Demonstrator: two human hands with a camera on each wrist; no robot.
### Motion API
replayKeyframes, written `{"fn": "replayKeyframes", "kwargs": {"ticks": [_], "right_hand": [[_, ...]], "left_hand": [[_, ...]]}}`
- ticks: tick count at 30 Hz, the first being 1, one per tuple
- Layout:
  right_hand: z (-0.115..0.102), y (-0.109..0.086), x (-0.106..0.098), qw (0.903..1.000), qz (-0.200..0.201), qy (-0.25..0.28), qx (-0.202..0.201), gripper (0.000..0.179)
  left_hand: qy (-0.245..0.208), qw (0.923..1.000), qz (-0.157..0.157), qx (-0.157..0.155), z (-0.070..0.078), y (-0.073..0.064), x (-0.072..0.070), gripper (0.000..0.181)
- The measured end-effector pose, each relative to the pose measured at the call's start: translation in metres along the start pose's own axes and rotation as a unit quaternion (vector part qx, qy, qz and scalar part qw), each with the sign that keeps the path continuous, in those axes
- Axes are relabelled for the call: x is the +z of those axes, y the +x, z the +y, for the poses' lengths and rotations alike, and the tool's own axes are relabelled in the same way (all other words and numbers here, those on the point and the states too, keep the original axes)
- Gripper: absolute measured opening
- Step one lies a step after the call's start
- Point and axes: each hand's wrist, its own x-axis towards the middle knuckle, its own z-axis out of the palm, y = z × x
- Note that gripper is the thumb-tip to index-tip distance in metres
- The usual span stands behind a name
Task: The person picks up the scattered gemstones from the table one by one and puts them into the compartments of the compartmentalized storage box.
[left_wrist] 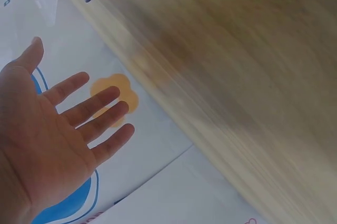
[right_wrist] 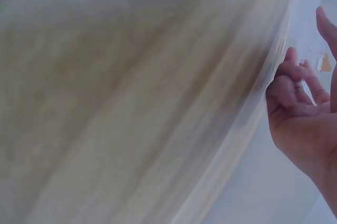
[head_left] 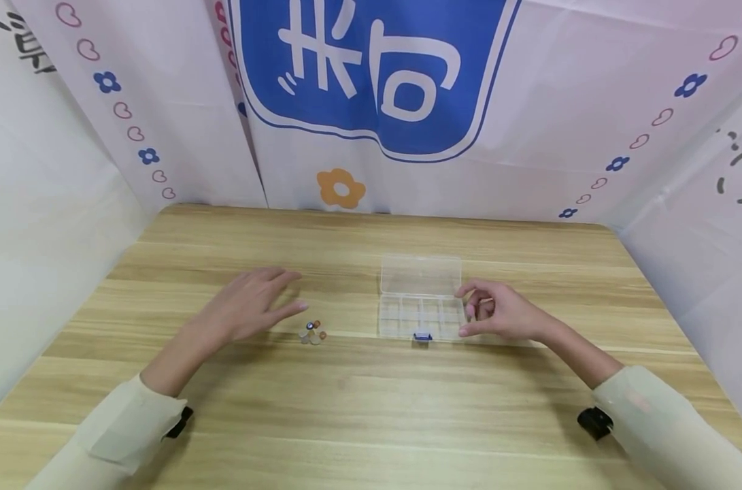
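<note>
A clear plastic compartment box [head_left: 401, 316] lies on the table with its lid [head_left: 421, 275] tipped back and a blue latch [head_left: 422, 337] at the front. At its right end is my right hand [head_left: 499, 312], thumb at the front corner and forefinger by the hinge corner, holding the box across that side; the other fingers are curled in. My left hand [head_left: 248, 306] is stretched out above the table with nothing in it, palm and spread fingers visible in the left wrist view. Just right of its thumb sits a little cluster of bead-like pieces [head_left: 315, 339], some clear, some blue or orange-brown.
Under everything is a wood-grain table [head_left: 346, 422]. A white printed cloth [head_left: 322, 153] with a blue sign and an orange flower hangs along the back edge, and white sheets [head_left: 52, 204] stand at both sides. Dark straps show at both cuffs.
</note>
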Motion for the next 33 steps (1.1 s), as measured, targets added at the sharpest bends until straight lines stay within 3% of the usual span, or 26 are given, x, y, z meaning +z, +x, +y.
{"fn": "replayKeyframes", "kwargs": {"ticks": [7, 13, 33], "right_hand": [[0.002, 0.003, 0.001, 0.9973, -0.031, 0.063, 0.022, 0.059], [0.002, 0.004, 0.002, 0.9939, -0.031, 0.098, 0.042, 0.062], [-0.003, 0.003, 0.003, 0.9904, -0.018, 0.12, 0.066, 0.064]], "left_hand": [[-0.001, 1.0, -0.008, -0.003, 0.002, 0.001, 0.0, 0.064], [-0.007, 0.9998, -0.016, -0.003, 0.003, 0.002, 0.001, 0.064], [-0.052, 0.9976, -0.032, 0.031, 0.006, 0.011, 0.005, 0.054]]}}
